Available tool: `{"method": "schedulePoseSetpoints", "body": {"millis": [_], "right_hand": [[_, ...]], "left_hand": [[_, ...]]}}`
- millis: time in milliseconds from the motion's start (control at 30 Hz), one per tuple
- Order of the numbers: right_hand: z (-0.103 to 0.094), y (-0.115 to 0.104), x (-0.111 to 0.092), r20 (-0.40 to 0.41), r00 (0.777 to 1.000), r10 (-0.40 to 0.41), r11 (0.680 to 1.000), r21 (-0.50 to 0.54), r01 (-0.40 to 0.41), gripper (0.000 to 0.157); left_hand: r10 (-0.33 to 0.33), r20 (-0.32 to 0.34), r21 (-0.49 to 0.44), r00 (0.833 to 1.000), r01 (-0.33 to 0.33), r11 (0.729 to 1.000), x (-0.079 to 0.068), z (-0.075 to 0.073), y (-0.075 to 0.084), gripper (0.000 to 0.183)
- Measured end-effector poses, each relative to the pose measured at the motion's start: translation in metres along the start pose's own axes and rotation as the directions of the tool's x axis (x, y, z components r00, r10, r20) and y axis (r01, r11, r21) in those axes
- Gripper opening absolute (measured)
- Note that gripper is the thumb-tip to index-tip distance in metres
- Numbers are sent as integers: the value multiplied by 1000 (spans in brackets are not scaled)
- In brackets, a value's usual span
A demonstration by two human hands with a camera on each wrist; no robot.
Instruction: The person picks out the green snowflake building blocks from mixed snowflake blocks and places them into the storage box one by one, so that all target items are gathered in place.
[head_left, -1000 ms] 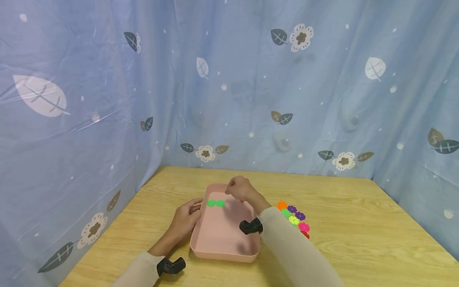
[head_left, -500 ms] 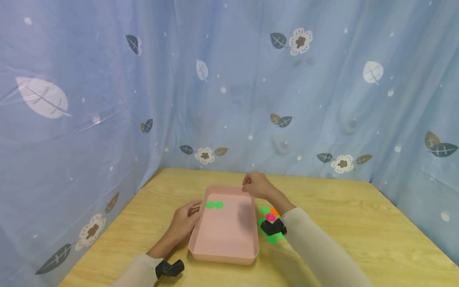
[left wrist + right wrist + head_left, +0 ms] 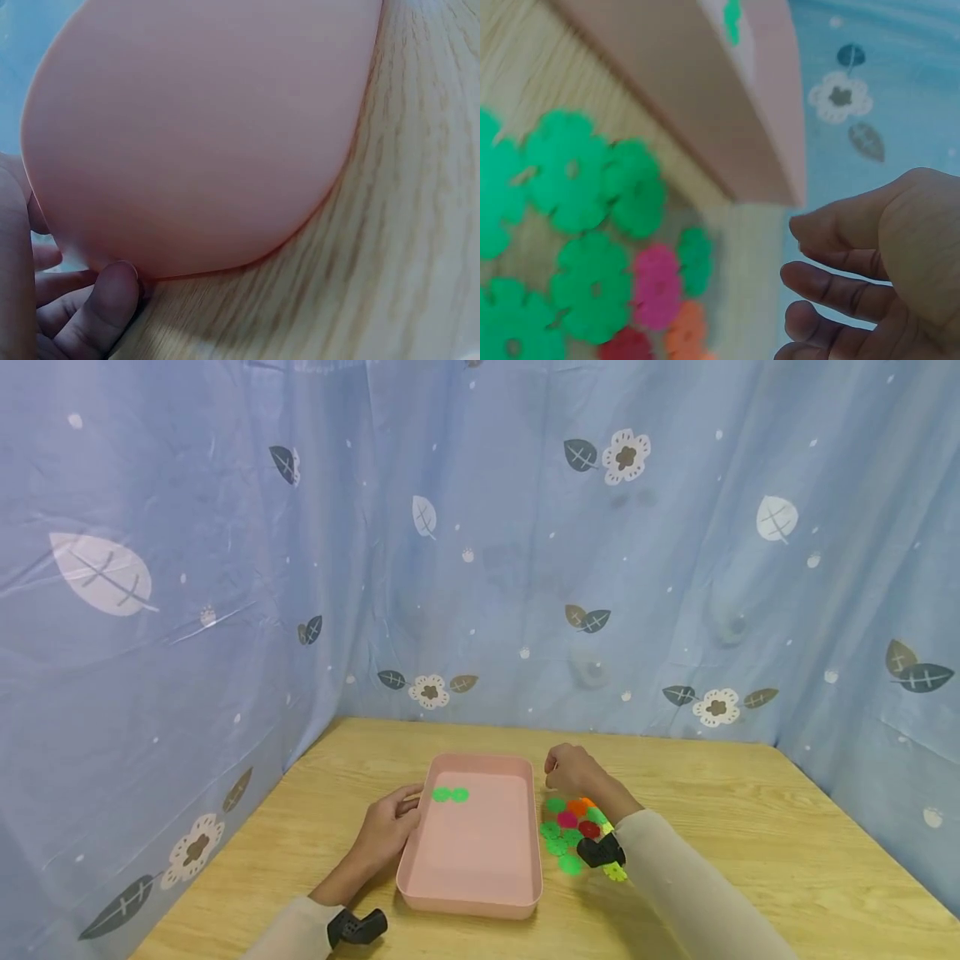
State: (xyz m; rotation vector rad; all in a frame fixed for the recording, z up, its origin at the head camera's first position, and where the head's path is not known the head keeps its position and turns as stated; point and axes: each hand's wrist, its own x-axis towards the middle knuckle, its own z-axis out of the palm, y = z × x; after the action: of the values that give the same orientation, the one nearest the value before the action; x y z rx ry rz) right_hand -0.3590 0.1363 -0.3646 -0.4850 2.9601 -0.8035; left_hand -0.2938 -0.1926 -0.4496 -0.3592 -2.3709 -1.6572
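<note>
A shallow pink tray (image 3: 472, 864) lies on the wooden table, two green flower-shaped plastic discs (image 3: 460, 795) side by side near its far left corner. My left hand (image 3: 382, 831) rests against the outside of the tray's left wall; in the left wrist view its thumb (image 3: 112, 296) and fingertips touch that wall. Just right of the tray's far right corner is my right hand (image 3: 576, 770), its loosely bent fingers holding nothing in the right wrist view. Loose flower discs (image 3: 570, 169), mostly green, plus pink, red, orange and yellow, lie beneath it; the right wrist hides some.
A blue curtain (image 3: 510, 568) printed with leaves and flowers hangs behind and on both sides of the table (image 3: 712, 827). Each wrist wears a black strap mount (image 3: 358, 927). The tray's right wall (image 3: 682, 97) stands between the loose discs and the tray's inside.
My right hand has moved right, from over the tray to beyond its right wall near the loose discs. The left hand stays at the tray's left wall.
</note>
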Motion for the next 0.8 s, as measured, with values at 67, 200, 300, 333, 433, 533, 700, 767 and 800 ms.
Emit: {"method": "schedulePoseSetpoints", "body": {"millis": [67,200,300,333,433,533,700,767,800], "right_hand": [[6,8,-2,9,1000,12,1000,-5,-12,7],[16,18,-3,15,1000,24,1000,-18,-24,5],[19,18,-5,24,999,25,999,-33,-25,10],[19,18,-5,31,999,26,999,-35,-25,16],[21,16,-6,39,999,27,998,-53,-25,27],[21,14,-5,28,999,28,996,-83,-26,26],[24,13,-4,14,999,32,991,-132,-30,23],[26,13,-4,29,999,24,991,-132,-20,32],[26,13,-5,45,999,22,992,-127,-17,37]], "left_hand": [[6,-8,7,1000,-6,1000,-1,1,-1,45],[25,-6,3,1000,-25,1000,-3,1,-2,45],[38,1,-4,999,-38,999,-3,1,-2,45],[39,1,-3,999,-39,999,-3,1,-2,46],[45,-6,8,999,-45,999,-2,1,0,45],[43,-17,17,999,-43,999,-1,2,2,45],[38,-26,4,999,-38,999,0,2,2,44],[35,-21,-14,999,-35,999,-1,1,3,44],[31,-20,-21,999,-32,999,-2,1,2,44]]}}
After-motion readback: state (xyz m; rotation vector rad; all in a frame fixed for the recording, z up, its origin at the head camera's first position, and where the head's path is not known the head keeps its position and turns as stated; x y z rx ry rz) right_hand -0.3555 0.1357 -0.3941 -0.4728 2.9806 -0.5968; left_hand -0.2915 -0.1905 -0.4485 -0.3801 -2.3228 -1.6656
